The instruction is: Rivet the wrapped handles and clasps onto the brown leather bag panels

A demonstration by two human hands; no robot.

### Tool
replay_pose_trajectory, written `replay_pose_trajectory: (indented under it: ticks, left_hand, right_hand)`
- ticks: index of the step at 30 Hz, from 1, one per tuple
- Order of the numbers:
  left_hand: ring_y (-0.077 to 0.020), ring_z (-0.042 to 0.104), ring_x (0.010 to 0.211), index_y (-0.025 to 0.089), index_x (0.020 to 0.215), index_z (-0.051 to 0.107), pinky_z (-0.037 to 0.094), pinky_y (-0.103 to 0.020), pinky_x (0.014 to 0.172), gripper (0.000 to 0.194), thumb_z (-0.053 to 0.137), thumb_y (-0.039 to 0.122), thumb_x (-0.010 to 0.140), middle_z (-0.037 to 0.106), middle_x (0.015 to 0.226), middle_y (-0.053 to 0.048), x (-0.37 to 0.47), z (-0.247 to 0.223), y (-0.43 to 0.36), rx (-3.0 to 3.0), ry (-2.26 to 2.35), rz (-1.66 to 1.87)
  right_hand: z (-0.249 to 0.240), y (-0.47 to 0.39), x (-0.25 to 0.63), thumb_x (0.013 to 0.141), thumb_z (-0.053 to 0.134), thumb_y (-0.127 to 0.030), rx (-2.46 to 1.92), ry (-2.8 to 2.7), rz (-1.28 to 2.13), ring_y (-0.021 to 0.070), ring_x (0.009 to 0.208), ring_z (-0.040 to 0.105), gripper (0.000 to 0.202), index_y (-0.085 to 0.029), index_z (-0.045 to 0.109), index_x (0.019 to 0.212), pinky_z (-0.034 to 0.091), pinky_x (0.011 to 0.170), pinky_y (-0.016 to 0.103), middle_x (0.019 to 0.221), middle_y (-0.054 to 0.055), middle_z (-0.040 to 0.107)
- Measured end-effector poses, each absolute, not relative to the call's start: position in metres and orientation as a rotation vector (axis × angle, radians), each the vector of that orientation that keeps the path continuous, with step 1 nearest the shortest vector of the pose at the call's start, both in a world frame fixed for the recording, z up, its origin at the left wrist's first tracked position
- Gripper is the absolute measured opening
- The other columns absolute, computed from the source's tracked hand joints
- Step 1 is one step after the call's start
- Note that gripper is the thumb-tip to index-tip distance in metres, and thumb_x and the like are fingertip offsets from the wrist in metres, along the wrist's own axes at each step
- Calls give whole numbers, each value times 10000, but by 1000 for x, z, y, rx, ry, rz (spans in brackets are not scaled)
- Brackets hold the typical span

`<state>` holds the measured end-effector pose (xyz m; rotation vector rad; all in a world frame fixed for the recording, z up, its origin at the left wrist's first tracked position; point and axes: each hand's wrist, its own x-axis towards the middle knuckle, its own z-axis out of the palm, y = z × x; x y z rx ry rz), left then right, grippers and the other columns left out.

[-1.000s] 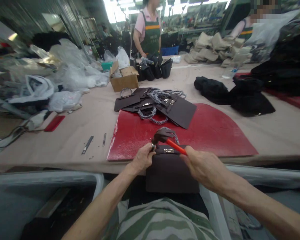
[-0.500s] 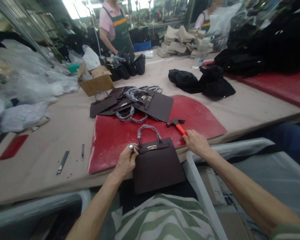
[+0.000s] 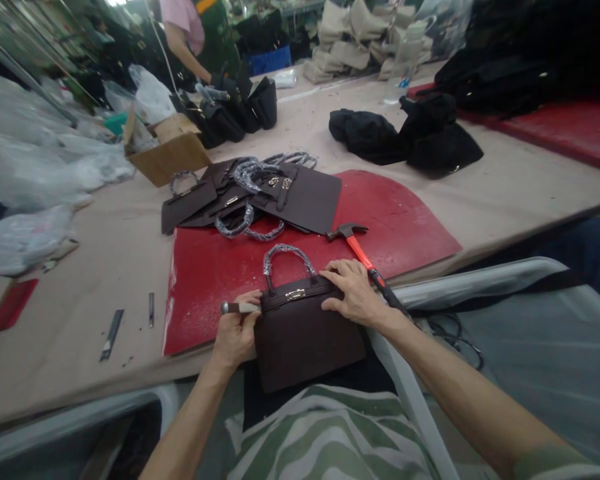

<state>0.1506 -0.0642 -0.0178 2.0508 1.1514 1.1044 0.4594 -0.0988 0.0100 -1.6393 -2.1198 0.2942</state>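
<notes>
A dark brown bag panel (image 3: 307,340) with a gold clasp and a plastic-wrapped handle (image 3: 289,250) hangs over the table's front edge. At its upper left corner, my left hand (image 3: 237,333) is closed on a short metal-ended tool (image 3: 240,307). My right hand (image 3: 353,290) rests on the panel's upper right corner, fingers bent and apart from the thumb; it holds no tool. Just beyond it, a claw hammer (image 3: 361,253) with an orange and black handle lies on the red mat (image 3: 400,213).
Similar brown panels (image 3: 315,197) are piled behind. A cutter (image 3: 112,335) and a small metal rod (image 3: 151,310) lie left. A cardboard box (image 3: 170,157), black bags (image 3: 265,103) and black cloth (image 3: 430,137) stand farther back, near a person in an apron. Grey bins flank the lap.
My right hand has let go of the hammer and moved left onto the panel's corner. The tool in my left hand now lies more sideways. The camera view has tipped down slightly.
</notes>
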Motion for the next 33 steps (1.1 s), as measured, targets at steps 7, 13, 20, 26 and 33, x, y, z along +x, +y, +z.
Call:
replay_pose_trajectory:
  ticks: [7,13,20,26,33]
  left_hand:
    - [-221,687,1104,203,985,629,573,-437,983,77,567,206,940,713,1120,-80,152,-13,-70,2075,1145,1135]
    - [-227,707,1079,183,1004,640,581,-438,975,102,598,257,947,727,1126,-86,155,-5,-75,1866,1308,1249]
    - [-227,710,1066,168,987,646,564,-411,975,80,609,224,944,728,1104,-92,204,14,-73,1809,1118,1280]
    - [-208,700,1030,181,991,643,560,-367,947,91,576,193,931,728,1064,-83,252,2,-57,1928,992,1143]
    - [-227,683,1037,175,1024,641,491,-440,1049,140,551,223,928,730,1042,-92,213,-7,-45,1989,1169,1047]
  right_hand:
    - [7,-103,455,787,779,-395,-1649,-2069,309,324,1223,477,558,-240,619,1299,263,1121,556,1296,113,589]
    - [6,-101,455,768,811,-376,-1654,-2034,332,319,1212,494,545,-242,642,1269,264,1136,561,1277,108,605]
    - [6,-99,456,729,847,-391,-1666,-2034,349,313,1211,482,598,-232,648,1270,291,1118,559,1285,103,594]
    - [6,-100,457,719,855,-424,-1669,-2044,327,310,1206,478,640,-219,636,1284,285,1128,558,1287,105,589]
    - [6,-100,432,737,833,-485,-1681,-2088,316,328,1253,445,684,-213,606,1322,224,1163,581,1314,109,586]
